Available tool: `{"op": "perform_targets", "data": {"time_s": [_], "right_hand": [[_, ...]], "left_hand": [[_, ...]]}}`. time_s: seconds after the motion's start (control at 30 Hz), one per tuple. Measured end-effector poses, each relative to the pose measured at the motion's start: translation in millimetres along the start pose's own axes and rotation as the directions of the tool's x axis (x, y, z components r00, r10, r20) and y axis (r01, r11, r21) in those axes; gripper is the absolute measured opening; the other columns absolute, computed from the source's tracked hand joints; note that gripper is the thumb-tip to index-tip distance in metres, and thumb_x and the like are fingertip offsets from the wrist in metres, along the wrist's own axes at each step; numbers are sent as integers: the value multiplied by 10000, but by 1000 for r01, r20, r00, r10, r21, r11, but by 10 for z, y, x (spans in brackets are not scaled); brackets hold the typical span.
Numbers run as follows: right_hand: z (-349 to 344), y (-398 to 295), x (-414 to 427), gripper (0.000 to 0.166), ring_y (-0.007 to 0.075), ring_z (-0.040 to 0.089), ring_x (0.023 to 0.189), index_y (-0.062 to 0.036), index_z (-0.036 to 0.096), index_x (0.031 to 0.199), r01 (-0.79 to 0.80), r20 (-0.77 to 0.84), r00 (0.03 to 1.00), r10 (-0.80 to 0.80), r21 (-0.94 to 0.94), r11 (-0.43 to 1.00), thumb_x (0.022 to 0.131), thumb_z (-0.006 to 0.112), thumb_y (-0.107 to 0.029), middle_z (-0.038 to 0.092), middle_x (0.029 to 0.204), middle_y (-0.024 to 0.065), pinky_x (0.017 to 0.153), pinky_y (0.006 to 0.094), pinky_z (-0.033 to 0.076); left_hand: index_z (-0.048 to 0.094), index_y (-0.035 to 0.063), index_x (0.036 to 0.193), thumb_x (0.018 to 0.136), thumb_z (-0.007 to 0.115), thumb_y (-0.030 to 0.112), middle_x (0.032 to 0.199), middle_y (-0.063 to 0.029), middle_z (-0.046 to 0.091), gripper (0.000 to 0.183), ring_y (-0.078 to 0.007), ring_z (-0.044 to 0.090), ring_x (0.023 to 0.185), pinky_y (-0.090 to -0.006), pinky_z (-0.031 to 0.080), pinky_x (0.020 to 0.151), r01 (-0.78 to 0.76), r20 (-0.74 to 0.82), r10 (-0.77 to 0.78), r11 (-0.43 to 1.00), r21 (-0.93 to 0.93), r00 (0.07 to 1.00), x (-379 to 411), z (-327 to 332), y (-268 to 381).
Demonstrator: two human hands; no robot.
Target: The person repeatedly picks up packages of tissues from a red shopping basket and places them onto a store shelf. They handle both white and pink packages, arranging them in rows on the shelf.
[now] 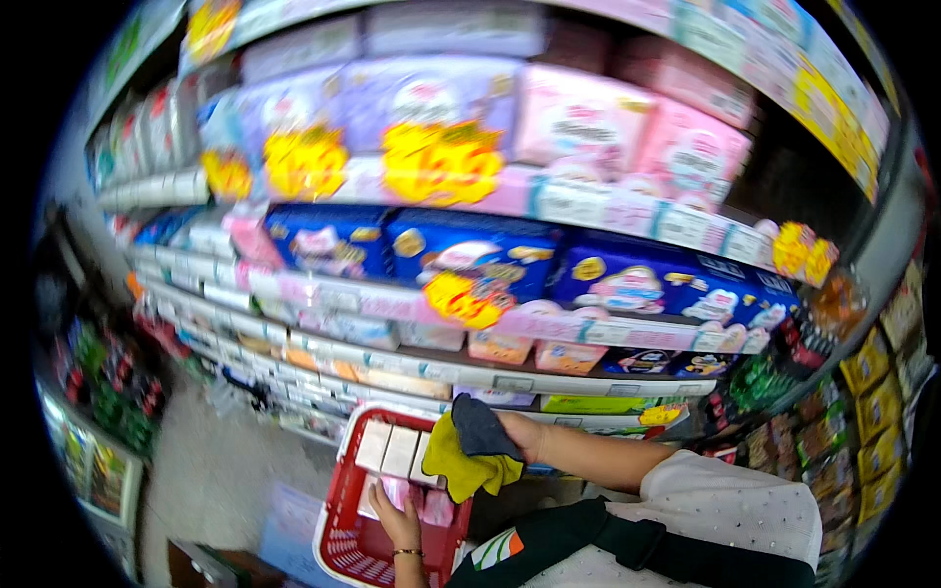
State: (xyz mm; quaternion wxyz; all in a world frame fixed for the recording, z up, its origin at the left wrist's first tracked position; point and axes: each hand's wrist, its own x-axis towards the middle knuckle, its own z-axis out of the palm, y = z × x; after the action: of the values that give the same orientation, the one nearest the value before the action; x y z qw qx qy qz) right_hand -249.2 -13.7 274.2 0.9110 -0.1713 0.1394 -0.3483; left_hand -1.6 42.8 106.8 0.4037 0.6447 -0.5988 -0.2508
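Observation:
My right hand grips a two-tone cloth, dark grey-blue and yellow-green. The cloth hangs over the far right rim of a red plastic shopping basket with a pale edge. Inside the basket, several white box-shaped packs sit side by side, with pink packs nearer me. My left hand, a bracelet at its wrist, reaches over the basket with its fingers apart at the packs. Whether its fingertips touch one, I cannot tell.
Store shelves hold purple packs, pink packs and blue packs above and beyond the basket. Yellow price tags stick out from shelf edges. Bottles and snack bags stand right; a blue box lies left of the basket.

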Motion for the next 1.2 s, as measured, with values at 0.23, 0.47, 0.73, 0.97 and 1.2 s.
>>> {"op": "perform_targets", "data": {"time_s": [0.23, 0.47, 0.73, 0.97, 1.2], "right_hand": [[848, -890, -1331, 379, 181, 573, 960, -22, 518, 1137, 600, -8, 775, -632, -308, 739, 918, 471, -328, 586, 1067, 76, 878, 329, 455], [1382, -1501, -2957, 471, 265, 528, 1074, 11, 441, 1226, 947, 466, 312, -828, -83, 309, 933, 397, -355, 533, 1175, 134, 946, 409, 412], [1639, -1892, -4177, 449, 284, 512, 1123, -28, 463, 1256, 930, 515, 15, -857, -323, -178, 944, 384, -342, 511, 1242, 142, 970, 430, 407], [2054, -2662, -3996, 246, 171, 537, 765, -50, 533, 895, 801, 116, 17, -993, -596, -56, 929, 434, -273, 550, 854, 52, 718, 325, 455], [2159, -3142, -3842, 319, 254, 568, 946, -10, 493, 1141, 786, -116, 61, -991, -607, 119, 936, 406, -239, 575, 1092, 115, 836, 393, 465]], "left_hand": [[503, -35, 1155, 745, 561, -47, 1158, -212, 518, 414, -361, 496, 1091, -407, 392, 931, -662, -41, 662, 742, -102, 748, 403, -414, 2801], [500, -41, 1147, 733, 538, -70, 1127, -217, 519, 417, -377, 512, 1048, -385, 416, 905, -972, -54, 978, 195, -128, 203, 303, -13, 5275], [494, -6, 1201, 786, 504, 32, 1274, -212, 463, 417, -324, 496, 1137, -396, 439, 906, -849, 347, 792, 375, 373, 502, 1028, 1222, 7330], [504, 23, 1208, 746, 561, 120, 1232, -205, 507, 476, -342, 522, 1101, -430, 427, 919, -766, 207, 809, 391, 509, 550, 1809, 1786, 7618], [508, 19, 1198, 721, 582, 143, 1218, -211, 514, 498, -350, 524, 1091, -424, 428, 916, -782, 268, 793, 369, 502, 546, 1951, 1612, 7641]]}}
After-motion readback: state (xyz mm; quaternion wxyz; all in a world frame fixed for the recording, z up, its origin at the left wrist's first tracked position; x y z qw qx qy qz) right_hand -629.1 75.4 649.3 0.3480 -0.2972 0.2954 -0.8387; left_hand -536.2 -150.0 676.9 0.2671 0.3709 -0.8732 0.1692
